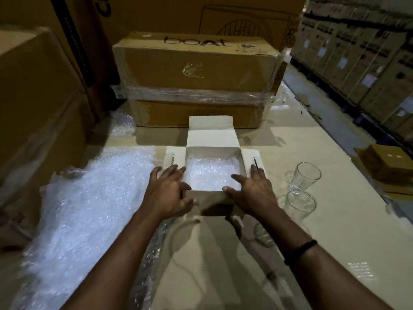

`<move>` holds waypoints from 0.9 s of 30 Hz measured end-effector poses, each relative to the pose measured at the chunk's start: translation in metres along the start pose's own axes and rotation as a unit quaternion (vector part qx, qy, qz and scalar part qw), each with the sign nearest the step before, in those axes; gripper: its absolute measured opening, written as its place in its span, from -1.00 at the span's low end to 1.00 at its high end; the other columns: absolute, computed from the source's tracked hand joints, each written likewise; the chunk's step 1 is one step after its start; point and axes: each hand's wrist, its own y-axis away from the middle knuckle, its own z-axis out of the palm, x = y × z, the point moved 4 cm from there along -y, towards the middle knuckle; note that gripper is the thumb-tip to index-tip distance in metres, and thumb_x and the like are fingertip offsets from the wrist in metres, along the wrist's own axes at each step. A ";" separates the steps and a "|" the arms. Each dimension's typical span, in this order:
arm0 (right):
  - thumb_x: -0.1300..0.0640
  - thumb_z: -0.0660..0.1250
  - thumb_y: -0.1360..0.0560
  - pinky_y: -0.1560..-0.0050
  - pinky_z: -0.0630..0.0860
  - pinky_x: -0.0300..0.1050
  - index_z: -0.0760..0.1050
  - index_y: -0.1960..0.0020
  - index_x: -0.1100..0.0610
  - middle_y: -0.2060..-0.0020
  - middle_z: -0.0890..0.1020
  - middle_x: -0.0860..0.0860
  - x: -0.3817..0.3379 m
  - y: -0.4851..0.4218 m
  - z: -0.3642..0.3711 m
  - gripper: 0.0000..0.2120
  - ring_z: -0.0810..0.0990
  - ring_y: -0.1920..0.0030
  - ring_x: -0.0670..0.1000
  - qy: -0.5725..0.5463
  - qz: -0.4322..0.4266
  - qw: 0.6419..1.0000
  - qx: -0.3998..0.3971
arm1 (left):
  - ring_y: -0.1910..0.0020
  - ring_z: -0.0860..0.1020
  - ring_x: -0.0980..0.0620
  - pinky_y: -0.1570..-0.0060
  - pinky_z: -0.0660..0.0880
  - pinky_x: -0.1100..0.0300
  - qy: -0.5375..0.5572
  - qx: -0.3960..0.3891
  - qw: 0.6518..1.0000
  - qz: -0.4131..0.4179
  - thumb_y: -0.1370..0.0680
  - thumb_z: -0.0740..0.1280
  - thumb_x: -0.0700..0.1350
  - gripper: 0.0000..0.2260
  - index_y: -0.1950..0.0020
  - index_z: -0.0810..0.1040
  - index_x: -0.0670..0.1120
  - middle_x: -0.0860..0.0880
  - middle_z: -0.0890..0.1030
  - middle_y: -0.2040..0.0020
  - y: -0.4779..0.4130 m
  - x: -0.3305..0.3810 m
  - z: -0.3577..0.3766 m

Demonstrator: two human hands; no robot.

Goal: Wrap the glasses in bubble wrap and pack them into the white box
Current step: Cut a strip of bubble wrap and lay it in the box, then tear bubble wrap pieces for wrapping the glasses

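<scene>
Two spread hands rest on the open white box (213, 152) at frame centre.

The left hand (169, 191) and right hand (252, 191) lie with fingers straight and loose on the paperboard box's side flaps and near rim, gripping nothing. Its square well is lined with a bubbled sheet (210, 175). A large crinkled bubble wrap (89, 198) spreads at lower left. Two clear ribbed glasses (307, 175) stand at right; a third glassy shape is half hidden by the right forearm. Behind stands one film-wrapped brown carton (194, 70).

Two forearms (125, 249) bare to the frame's edge, left hand (167, 195), right hand (254, 193), short-nailed fingers (240, 179), thin black band (300, 251) round the right wrist
</scene>
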 end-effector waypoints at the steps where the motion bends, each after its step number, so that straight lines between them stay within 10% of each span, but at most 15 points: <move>1: -0.34 0.17 -0.51 -0.46 0.11 0.18 0.34 -0.44 -0.14 -0.54 0.06 0.23 0.001 0.003 0.010 -0.44 -0.01 -0.54 0.23 0.002 0.001 1.000 -0.003 | -0.41 0.40 -0.11 -0.33 0.09 -0.05 0.001 0.008 1.000 0.005 -0.39 0.29 0.24 -0.68 0.10 0.71 0.09 -0.09 0.50 -0.39 0.005 0.001 0.006; 6: -0.24 0.21 -0.54 -0.51 0.01 0.11 0.44 -0.39 -0.09 -0.55 -0.02 0.26 0.005 0.006 0.025 -0.53 -0.06 -0.54 0.25 -0.044 -0.003 0.999 0.001 | -0.17 0.61 -0.16 -0.15 0.23 0.03 0.021 0.071 0.997 -0.002 -0.32 0.36 -0.05 -0.91 0.34 0.66 0.01 -0.18 0.66 -0.14 0.011 0.010 0.004; 27: -0.18 0.26 -0.55 -0.51 0.05 0.07 0.30 -0.49 -0.02 -0.52 0.13 0.26 0.007 0.090 0.024 -0.44 0.03 -0.54 0.26 -0.005 -0.030 0.996 0.089 | -0.22 0.54 -0.26 -0.19 0.31 0.01 0.139 0.174 0.975 -0.014 -0.40 0.33 -0.12 -0.81 0.09 0.70 -0.08 -0.23 0.61 -0.20 0.088 0.040 0.009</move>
